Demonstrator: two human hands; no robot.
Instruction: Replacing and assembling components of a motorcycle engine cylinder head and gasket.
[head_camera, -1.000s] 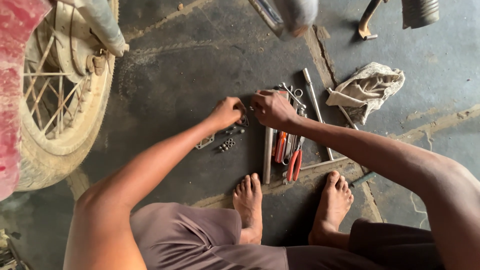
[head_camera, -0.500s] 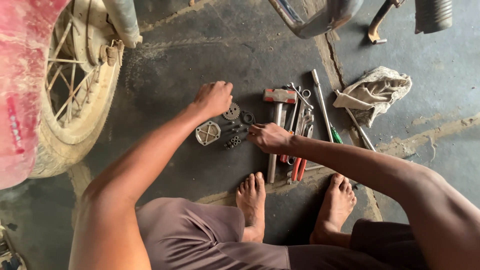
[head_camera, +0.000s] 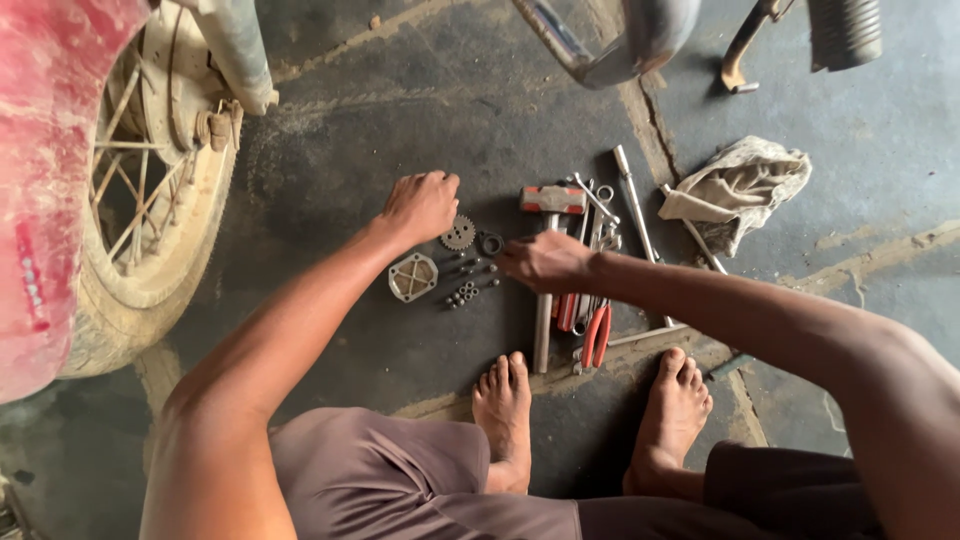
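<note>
My left hand (head_camera: 420, 205) is curled into a loose fist on the dark floor, just left of a small toothed gear (head_camera: 459, 234); whether it holds anything I cannot tell. My right hand (head_camera: 545, 262) reaches low over the small parts, fingers bent, next to a black ring (head_camera: 491, 243) and several loose nuts and bolts (head_camera: 463, 293). A square metal cover plate (head_camera: 412, 277) lies below my left hand. Behind my right hand lies a hammer (head_camera: 548, 245) with a red-marked head and long handle.
Wrenches and red-handled pliers (head_camera: 592, 335) lie beside the hammer. A crumpled rag (head_camera: 740, 188) sits at the right. A spoked wheel with a dusty tyre (head_camera: 150, 230) stands at the left, under a red fender. My bare feet (head_camera: 505, 410) rest below the parts.
My left hand moved left and up, off the small parts. My right hand dropped from the wrenches to beside the gear and ring. The view shifted, showing more of the wheel.
</note>
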